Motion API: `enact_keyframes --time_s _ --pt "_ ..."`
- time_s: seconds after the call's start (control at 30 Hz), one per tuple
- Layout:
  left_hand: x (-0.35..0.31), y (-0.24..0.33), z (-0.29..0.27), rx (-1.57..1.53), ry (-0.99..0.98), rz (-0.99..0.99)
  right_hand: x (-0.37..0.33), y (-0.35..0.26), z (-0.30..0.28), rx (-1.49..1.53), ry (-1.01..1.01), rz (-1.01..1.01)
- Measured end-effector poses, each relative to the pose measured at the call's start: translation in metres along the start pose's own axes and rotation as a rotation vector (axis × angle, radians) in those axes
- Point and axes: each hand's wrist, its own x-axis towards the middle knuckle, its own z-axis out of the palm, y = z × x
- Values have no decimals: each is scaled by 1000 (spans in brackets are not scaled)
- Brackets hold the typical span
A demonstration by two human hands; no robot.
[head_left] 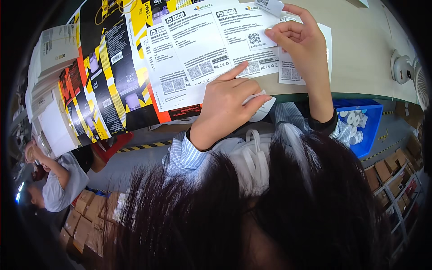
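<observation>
My left hand (pixel 227 105) rests at the near edge of the printed white sheets, its index finger stretched out on one of them (pixel 193 49). Between its thumb and curled fingers is a curled piece of white paper (pixel 262 108). Over the right-hand sheets, my right hand (pixel 301 45) has its index fingertip on a small white printed label (pixel 270 5). Its thumb presses beside a white label with a square code (pixel 254 39), which lies on a sheet. The other fingers are bent.
Black and yellow printed card sheets (pixel 108 67) lie left of the paper, near a white stack (pixel 54 49). A blue bin (pixel 375 121) of white rolls sits below the table edge at right. A small fan (pixel 400 67) stands far right. Another person (pixel 67 180) works at left.
</observation>
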Motion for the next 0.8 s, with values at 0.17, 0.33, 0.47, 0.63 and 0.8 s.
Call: enact_keyframes --time_s 0.17,0.33,0.47,0.63,0.8 --pt "1 -2 5 -17 -31 -10 -2 4 -3 0 14 -7" --pt "1 0 3 -41 2 -36 -4 0 0 -28 1 -50" --pt "3 4 -1 -31 -7 -36 -2 10 -2 -58 20 -129" --pt "2 1 2 -26 0 -17 -6 9 0 -201 11 -108" --pt "2 1 2 -28 -12 -25 -16 14 12 -479 67 -256"
